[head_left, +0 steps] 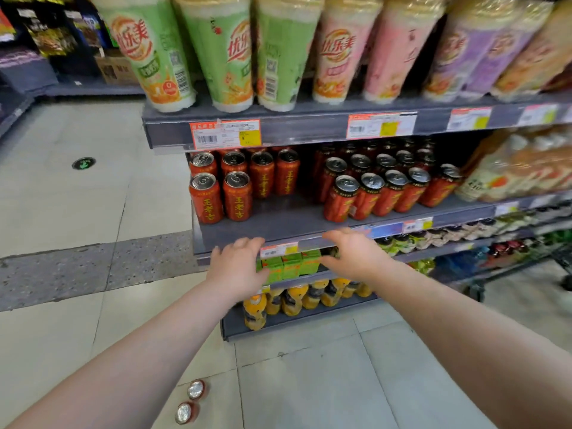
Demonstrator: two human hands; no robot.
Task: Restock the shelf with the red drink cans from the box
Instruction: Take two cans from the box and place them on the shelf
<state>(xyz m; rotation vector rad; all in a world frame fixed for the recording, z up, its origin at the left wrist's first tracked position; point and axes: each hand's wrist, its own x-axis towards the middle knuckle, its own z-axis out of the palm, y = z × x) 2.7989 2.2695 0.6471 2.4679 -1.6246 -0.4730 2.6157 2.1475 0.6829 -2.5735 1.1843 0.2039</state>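
2 red cans [205, 198] stand beyond left hand [238, 264].

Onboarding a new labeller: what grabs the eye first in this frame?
Both empty hands, left hand and right hand, hover at the front edge of the middle shelf. On it red cans stand in two clusters with a bare gap between. Tall green, pink and purple cups line the shelf above, and two loose cans sit on the floor, lower left.

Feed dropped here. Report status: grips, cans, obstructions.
Both empty: left grip and right grip open at the shelf edge. On it, red cans in two groups, gap between. Also two cans on floor. Nothing blocking gap.
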